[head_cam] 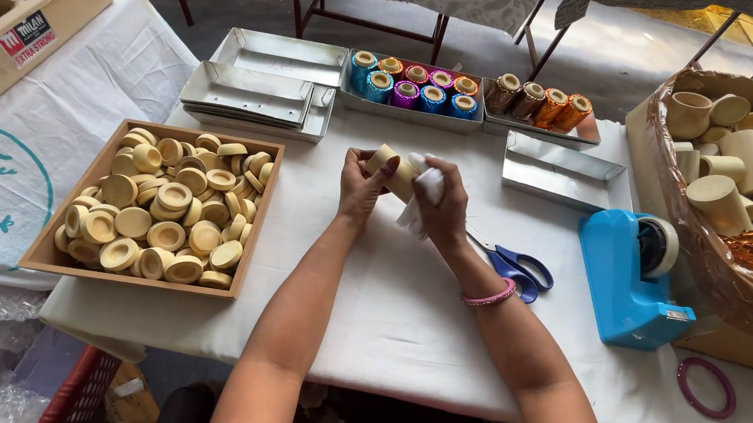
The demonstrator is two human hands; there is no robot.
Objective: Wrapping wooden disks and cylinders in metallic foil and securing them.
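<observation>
Plain cream wooden tube [394, 172] is held above mid tabletop [404, 328], a bit toward the far edge, tilted, between both hands. Left hand [359, 184]: fingers wrapped round the tube's left end, thumb on top. Right hand [444, 206]: fingers pinching a white cloth [424, 193] vs the tube's right side; looks like wiping, can't tell for sure.

Progress, judged from the layout: far-edge metal tray [413, 89] has approx nine foil-covered tubes in blue, purple, pink, orange; next tray [543, 104] to its right has four in brown/orange. So a batch looks finished. Lots left: lined basket [732, 175] at right edge is full of bare tubes, wooden box [160, 205] near left edge is full of round cream caps. Stacked empty metal trays [257, 88] at far left, one more empty tray [565, 172] right of the hands.

Room: open white cloth from the hands to the near edge, forearms lie over it. Right of the right wrist, blue-handled scissors [514, 265], near; then blue tape dispenser [633, 274] just beside the basket; pink ring [706, 386] at near right corner. Left, box sits close to the left forearm, a narrow gap only. Far side crowded w/ trays.
</observation>
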